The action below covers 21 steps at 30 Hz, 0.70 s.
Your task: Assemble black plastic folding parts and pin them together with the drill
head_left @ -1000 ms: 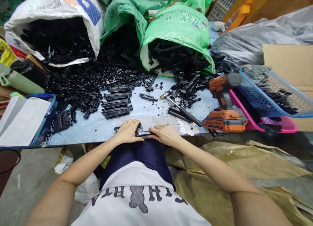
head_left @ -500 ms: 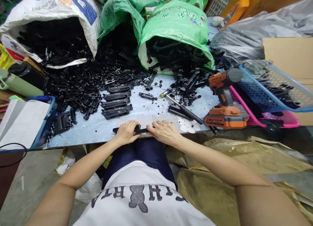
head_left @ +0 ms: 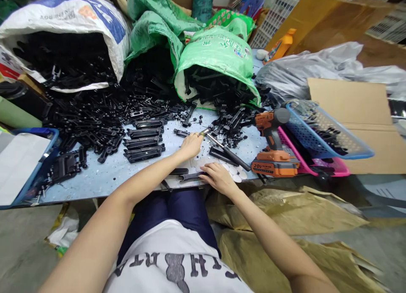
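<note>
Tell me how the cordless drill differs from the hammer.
Pose: the cordless drill stands upright on its battery; the hammer lies flat. Colour: the drill is orange and dark gray; the hammer's shaft is silvery, its grip black. Both rest on the blue table.

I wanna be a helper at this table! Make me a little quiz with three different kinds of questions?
1. True or false: the orange and black power drill stands upright on its battery.
2. What colour is the basket to the right of the drill? A) red B) blue C) yellow
3. Fill in the blank: the fingers of the person's ____ hand are at the yellowish end of the hammer.

Key:
1. True.
2. B.
3. Left hand.
</note>
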Each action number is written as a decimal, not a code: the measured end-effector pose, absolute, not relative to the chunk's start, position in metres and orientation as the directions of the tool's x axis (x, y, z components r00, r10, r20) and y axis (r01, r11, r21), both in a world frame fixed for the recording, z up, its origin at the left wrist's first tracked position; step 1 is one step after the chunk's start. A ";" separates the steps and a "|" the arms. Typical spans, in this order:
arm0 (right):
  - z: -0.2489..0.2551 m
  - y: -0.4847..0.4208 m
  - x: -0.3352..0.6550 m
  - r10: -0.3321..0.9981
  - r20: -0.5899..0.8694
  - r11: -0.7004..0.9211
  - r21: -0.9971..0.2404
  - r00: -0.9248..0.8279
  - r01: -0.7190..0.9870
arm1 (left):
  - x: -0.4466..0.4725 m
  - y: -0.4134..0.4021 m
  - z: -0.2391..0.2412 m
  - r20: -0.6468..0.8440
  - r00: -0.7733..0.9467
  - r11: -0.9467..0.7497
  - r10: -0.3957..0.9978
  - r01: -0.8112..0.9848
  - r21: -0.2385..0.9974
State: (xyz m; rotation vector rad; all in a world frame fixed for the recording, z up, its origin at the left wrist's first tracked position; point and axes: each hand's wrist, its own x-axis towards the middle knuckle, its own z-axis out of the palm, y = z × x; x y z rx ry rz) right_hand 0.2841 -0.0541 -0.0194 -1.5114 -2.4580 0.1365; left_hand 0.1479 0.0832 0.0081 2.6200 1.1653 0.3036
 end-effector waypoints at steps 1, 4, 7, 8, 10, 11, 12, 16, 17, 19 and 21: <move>-0.018 -0.054 0.288 0.899 0.193 0.430 -0.227 -0.393 0.874 | 0.158 0.093 0.008 0.092 0.622 -0.617 0.777 0.725 0.307; -0.011 -0.045 0.301 0.913 0.286 0.368 -0.267 -0.291 0.891 | 0.170 0.120 0.005 0.101 0.465 -0.474 0.879 0.834 0.284; -0.003 -0.012 0.312 0.915 0.351 0.316 -0.310 -0.201 0.897 | 0.165 0.147 0.002 0.095 0.363 -0.375 0.927 0.885 0.276; 0.000 0.005 0.314 0.920 0.353 0.293 -0.320 -0.174 0.901 | 0.163 0.155 0.001 0.099 0.360 -0.373 0.928 0.888 0.267; 0.006 0.045 0.316 0.936 0.329 0.238 -0.319 -0.128 0.918 | 0.162 0.168 0.001 0.106 0.375 -0.390 0.921 0.891 0.235; 0.007 0.067 0.317 0.947 0.304 0.204 -0.305 -0.108 0.930 | 0.163 0.173 0.001 0.109 0.389 -0.404 0.915 0.889 0.217; 0.008 0.089 0.317 0.960 0.266 0.164 -0.280 -0.088 0.946 | 0.165 0.177 0.001 0.111 0.407 -0.422 0.907 0.884 0.202; 0.004 0.157 0.319 0.994 0.096 0.061 -0.168 -0.045 0.984 | 0.185 0.188 -0.001 0.115 0.538 -0.550 0.835 0.819 0.165; 0.001 0.167 0.320 0.996 0.071 0.065 -0.156 -0.055 0.986 | 0.191 0.191 -0.002 0.110 0.568 -0.578 0.816 0.800 0.158; -0.006 0.179 0.323 0.995 0.048 0.095 -0.149 -0.089 0.984 | 0.201 0.196 -0.006 0.090 0.604 -0.611 0.792 0.778 0.147; -0.011 0.184 0.325 0.993 0.029 0.121 -0.141 -0.118 0.982 | 0.209 0.201 -0.009 0.066 0.615 -0.617 0.786 0.774 0.143</move>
